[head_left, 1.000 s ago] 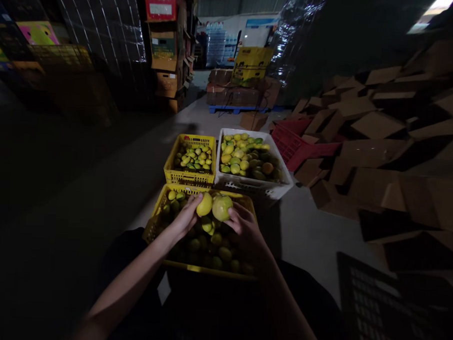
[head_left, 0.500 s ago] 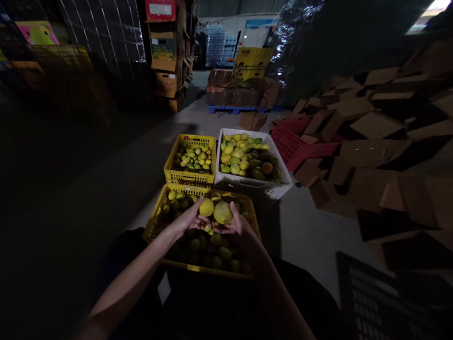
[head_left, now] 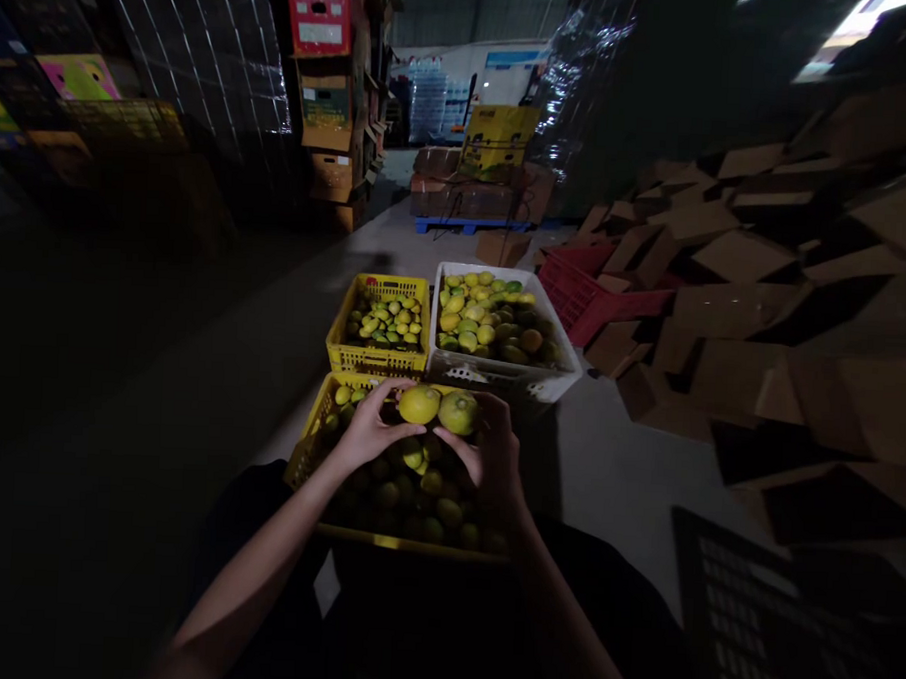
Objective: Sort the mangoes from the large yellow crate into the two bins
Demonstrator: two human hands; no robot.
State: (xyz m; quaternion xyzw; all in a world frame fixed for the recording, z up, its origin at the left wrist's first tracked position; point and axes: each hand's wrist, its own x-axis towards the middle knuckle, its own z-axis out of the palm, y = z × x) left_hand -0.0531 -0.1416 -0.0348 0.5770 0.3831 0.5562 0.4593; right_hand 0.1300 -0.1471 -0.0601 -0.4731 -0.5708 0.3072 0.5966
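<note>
In the head view my left hand (head_left: 375,426) is closed round a yellow lemon (head_left: 419,405), thumb below and fingers behind it. My right hand (head_left: 493,443) grips a greener lemon (head_left: 458,413), whose stem end shows. The two fruits are side by side, close together, above the near yellow crate (head_left: 309,443). That crate holds many green and yellow lemons (head_left: 432,481), the lower ones in shadow. Behind it stand a smaller yellow crate (head_left: 377,362) on the left and a white crate (head_left: 506,371) on the right, both with lemons in them.
A red crate (head_left: 575,295) and a heap of cardboard boxes (head_left: 755,303) lie to the right. Stacked boxes (head_left: 331,124) stand at the back left. A blue pallet (head_left: 469,226) bears cartons farther off. A dark crate (head_left: 756,623) is at the lower right.
Both hands have turned, the thumbs from the outer sides to beneath the lemons, with the fingers now over and behind. The lemons have turned and shifted slightly up and right.
</note>
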